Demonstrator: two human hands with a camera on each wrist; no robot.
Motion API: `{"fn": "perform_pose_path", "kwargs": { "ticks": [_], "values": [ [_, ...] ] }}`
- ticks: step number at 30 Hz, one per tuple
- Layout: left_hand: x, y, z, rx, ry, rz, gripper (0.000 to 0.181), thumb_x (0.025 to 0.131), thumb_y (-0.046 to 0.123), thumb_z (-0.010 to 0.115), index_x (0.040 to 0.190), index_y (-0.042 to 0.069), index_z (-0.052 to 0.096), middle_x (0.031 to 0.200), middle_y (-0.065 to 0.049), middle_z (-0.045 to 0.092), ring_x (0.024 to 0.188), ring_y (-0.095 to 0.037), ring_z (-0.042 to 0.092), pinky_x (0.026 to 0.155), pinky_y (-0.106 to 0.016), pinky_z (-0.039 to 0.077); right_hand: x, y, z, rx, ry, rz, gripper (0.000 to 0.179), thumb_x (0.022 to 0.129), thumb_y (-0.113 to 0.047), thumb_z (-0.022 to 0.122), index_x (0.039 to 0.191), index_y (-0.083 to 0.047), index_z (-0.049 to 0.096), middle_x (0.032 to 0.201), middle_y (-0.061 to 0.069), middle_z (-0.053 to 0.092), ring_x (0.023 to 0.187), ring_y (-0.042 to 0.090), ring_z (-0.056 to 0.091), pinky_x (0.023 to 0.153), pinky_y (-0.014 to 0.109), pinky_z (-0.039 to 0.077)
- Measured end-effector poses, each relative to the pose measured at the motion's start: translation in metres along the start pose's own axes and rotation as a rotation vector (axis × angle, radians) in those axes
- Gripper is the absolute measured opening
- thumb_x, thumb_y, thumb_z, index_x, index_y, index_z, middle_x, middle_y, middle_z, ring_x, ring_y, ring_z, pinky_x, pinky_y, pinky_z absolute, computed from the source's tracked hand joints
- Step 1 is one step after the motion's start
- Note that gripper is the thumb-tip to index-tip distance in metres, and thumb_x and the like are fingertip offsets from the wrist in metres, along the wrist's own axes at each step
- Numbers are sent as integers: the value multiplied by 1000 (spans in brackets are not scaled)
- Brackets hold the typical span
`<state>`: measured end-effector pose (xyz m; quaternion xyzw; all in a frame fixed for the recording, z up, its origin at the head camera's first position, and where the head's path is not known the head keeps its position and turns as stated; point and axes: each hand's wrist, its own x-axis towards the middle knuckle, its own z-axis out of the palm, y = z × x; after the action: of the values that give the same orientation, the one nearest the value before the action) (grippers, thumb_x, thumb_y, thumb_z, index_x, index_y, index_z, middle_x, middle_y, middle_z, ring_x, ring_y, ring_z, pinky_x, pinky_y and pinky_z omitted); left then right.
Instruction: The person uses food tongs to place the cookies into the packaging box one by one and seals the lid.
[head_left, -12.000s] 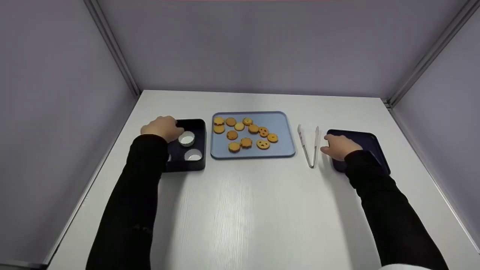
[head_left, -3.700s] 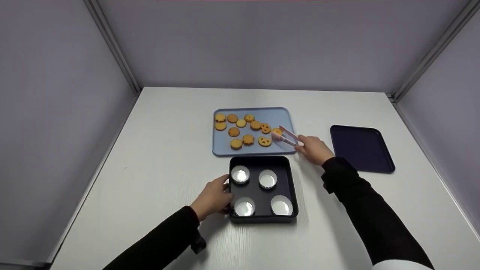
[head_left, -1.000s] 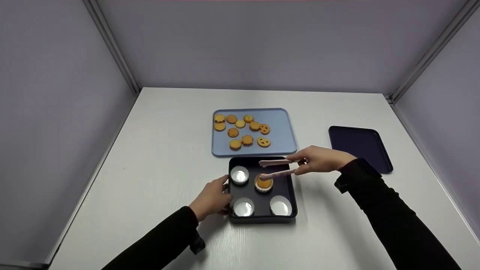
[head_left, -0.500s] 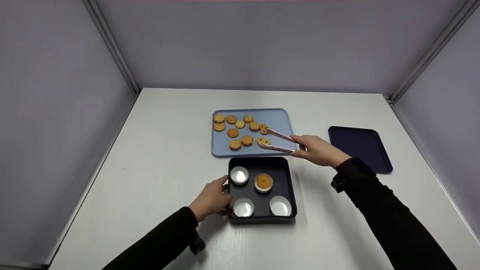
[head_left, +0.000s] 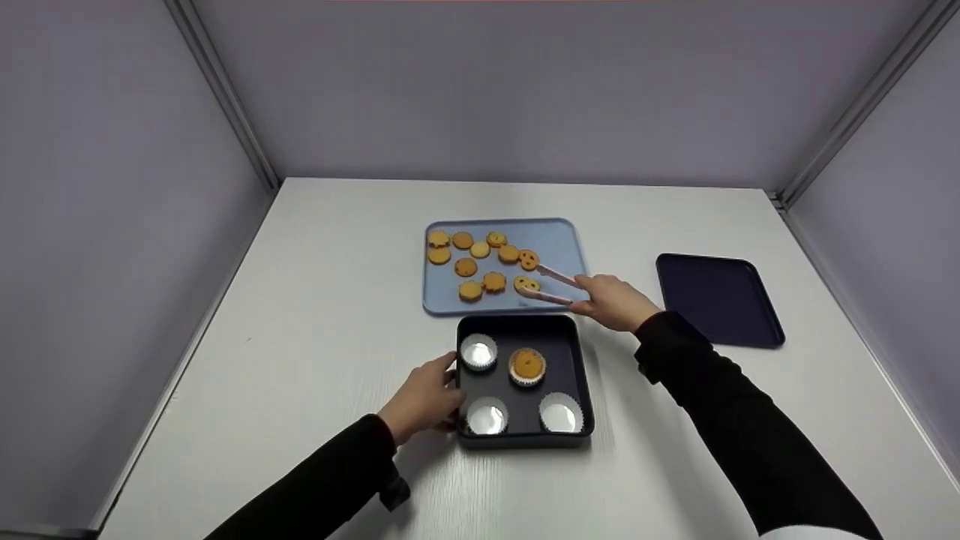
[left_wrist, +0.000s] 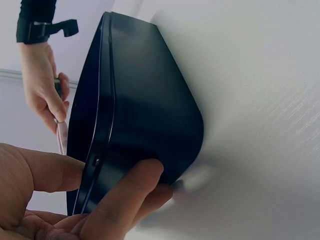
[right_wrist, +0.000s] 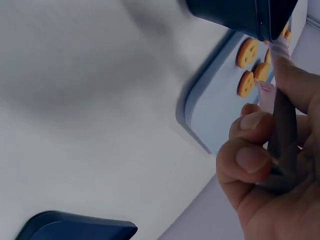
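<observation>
My left hand [head_left: 424,397] grips the left wall of a square dark baking tin [head_left: 517,439], its fingers against the outside in the left wrist view. Inside the tin stand several white paper cups [head_left: 561,412]. The back right cup holds an orange-brown cookie [head_left: 529,364]. My right hand [head_left: 616,301] holds pinkish tongs [head_left: 551,297] spread over the blue tray [head_left: 562,240]. The lower tip overlaps a round cookie with holes [head_left: 529,283]; the upper tip is by another holed cookie [head_left: 529,259]. In the right wrist view, fingers curl round the tongs' handle [right_wrist: 285,135].
Several more cookies [head_left: 466,267] lie on the blue tray, mostly on its left and middle. A flat dark navy tray [head_left: 720,300] lies to the right, beyond my right forearm. Grey panels [head_left: 487,90] enclose the white table [head_left: 322,300].
The tin came from the left to the front of the blue tray. My right hand picked up the tongs. One cookie moved into the back right cup, and the tongs returned over the tray.
</observation>
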<state>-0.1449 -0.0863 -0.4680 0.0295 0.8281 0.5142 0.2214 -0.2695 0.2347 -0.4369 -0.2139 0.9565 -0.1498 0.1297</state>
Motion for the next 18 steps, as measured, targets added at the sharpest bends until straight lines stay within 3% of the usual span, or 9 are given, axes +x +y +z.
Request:
{"fn": "perform_pose_path", "kwargs": {
  "ticks": [5, 12, 15, 18],
  "values": [
    [1, 0, 1, 26, 12, 13, 77, 85, -3, 57, 157, -5, 32, 148, -32, 48, 137, -41, 49, 57, -36, 64, 5, -8, 4, -36, -1, 10, 59, 103, -23, 60, 147, 13, 43, 133, 38, 56, 124, 52, 55, 106, 61, 47],
    [0, 1, 1, 30, 12, 14, 77, 85, -4, 57, 157, -5, 32, 149, -32, 47, 137, -41, 49, 59, -35, 65, 11, -12, 10, -53, 19, 20, 52, 102, -21, 59, 140, 13, 50, 125, 37, 61, 116, 51, 60, 100, 61, 50],
    [-1, 1, 1, 41, 16, 14, 76, 85, -3, 57, 157, -4, 32, 149, -31, 48, 137, -40, 50, 64, -35, 65, 13, -13, 12, -44, 23, 22, 49, 102, -20, 58, 138, 13, 52, 123, 36, 62, 114, 51, 61, 98, 61, 51],
    [-2, 2, 0, -8, -6, -9, 77, 87, -4, 57, 159, -3, 29, 151, -31, 45, 122, -40, 62, 66, -39, 66, 13, -13, 13, -41, 12, 32, 49, 104, -21, 56, 140, 13, 51, 126, 36, 61, 117, 50, 60, 100, 61, 50]
  ]
}}
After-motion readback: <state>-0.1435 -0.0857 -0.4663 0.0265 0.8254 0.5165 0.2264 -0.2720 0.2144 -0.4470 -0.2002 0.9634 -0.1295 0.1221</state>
